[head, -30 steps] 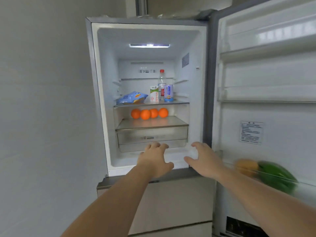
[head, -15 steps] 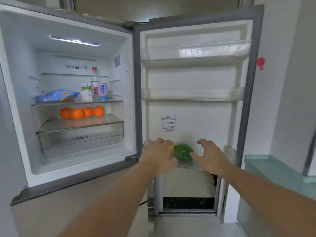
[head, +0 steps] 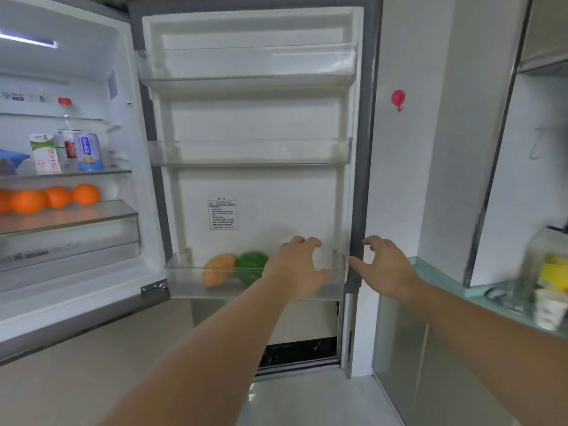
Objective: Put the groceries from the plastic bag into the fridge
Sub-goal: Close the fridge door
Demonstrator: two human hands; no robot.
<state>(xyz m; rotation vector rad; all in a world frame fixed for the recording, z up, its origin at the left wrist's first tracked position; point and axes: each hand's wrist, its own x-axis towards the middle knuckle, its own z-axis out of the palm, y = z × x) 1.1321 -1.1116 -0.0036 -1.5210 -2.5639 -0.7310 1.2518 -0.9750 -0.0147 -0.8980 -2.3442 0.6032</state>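
- Far left, the fridge [head: 70, 272] interior is cut off by the frame edge: a blue packet [head: 10, 159] shows only its tip, and the oranges [head: 46, 198] run out of view.
- Carton [head: 44, 153], bottle [head: 66, 139] and can [head: 89, 150] crowd the upper shelf; their labels are too blurred to read.
- Open door [head: 255, 192]: its lowest bin [head: 184, 276] holds a yellowish fruit [head: 219, 269] just beside a green vegetable [head: 250, 265], both soft with blur.
- Left hand [head: 298, 267] reaches over that bin, fingers loosely curled, holding nothing, hiding the bin's right part.
- Right hand [head: 384, 265] hovers at the door's outer edge, fingers spread and empty.
- Since half a second ago the view has swung right; both hands have shifted right, uncovering the produce.
- Right: white wall with a red hook [head: 398, 99], a glass-topped counter [head: 436, 276] carrying blurred containers [head: 550, 272].
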